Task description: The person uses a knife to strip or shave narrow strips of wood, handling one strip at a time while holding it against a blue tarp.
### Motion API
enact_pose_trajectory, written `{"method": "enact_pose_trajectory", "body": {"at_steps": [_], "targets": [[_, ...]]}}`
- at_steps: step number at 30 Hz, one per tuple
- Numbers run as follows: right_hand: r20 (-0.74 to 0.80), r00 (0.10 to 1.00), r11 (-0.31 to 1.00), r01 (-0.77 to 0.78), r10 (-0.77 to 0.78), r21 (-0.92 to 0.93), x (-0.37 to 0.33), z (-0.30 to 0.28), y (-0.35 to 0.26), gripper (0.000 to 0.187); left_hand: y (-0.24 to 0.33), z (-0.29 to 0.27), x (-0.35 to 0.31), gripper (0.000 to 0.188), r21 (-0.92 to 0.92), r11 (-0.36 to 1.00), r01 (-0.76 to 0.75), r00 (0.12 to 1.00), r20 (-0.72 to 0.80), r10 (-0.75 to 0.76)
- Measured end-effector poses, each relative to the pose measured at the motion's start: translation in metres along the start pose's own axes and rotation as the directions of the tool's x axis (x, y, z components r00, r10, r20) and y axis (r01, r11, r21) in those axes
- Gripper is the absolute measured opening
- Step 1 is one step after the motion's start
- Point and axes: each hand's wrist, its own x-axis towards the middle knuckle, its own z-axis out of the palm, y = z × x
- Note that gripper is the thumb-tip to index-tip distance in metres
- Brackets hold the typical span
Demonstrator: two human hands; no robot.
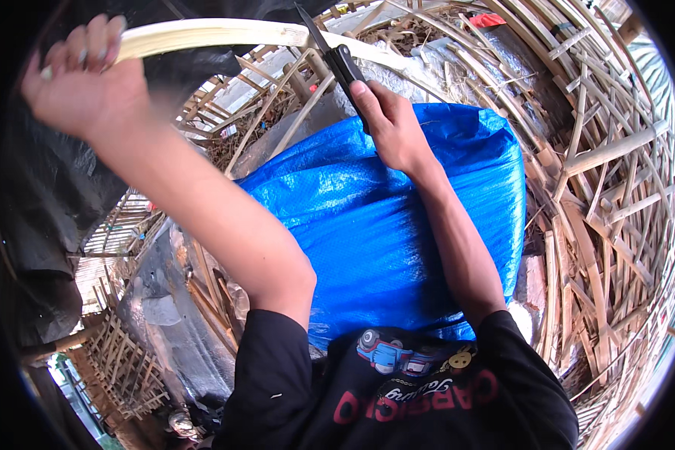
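My left hand (90, 71), raised at the upper left, is closed around one end of a long pale bamboo strip (210, 36). The strip runs to the right across the top of the view and passes behind a knife (340, 64). My right hand (390, 124) grips the knife's black handle, thumb laid along it. Its dark blade points up and to the left, across the strip; whether the edge touches the strip I cannot tell. Below both hands, a blue plastic tarp (367, 225) covers my lap.
Split bamboo strips (577, 262) lie piled along the right side. Black plastic sheeting (37, 180) hangs at the left. A woven bamboo lattice (127, 367) stands at the lower left, and a red scrap (487, 20) lies at the top right.
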Motion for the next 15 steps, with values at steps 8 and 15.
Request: {"method": "enact_pose_trajectory", "body": {"at_steps": [8,15], "targets": [[-0.388,0.817,0.889,-0.457,0.428,0.019,0.031,-0.062,0.124,0.072,0.154,-0.169,-0.018,0.039,-0.395,0.851,-0.346,0.927,-0.005,0.375],[-0.216,0.932,0.943,-0.240,0.290,0.229,0.015,-0.037,0.042,0.065,0.073,-0.081,-0.032,0.042,-0.098,0.957,-0.274,0.957,-0.124,0.262]]}}
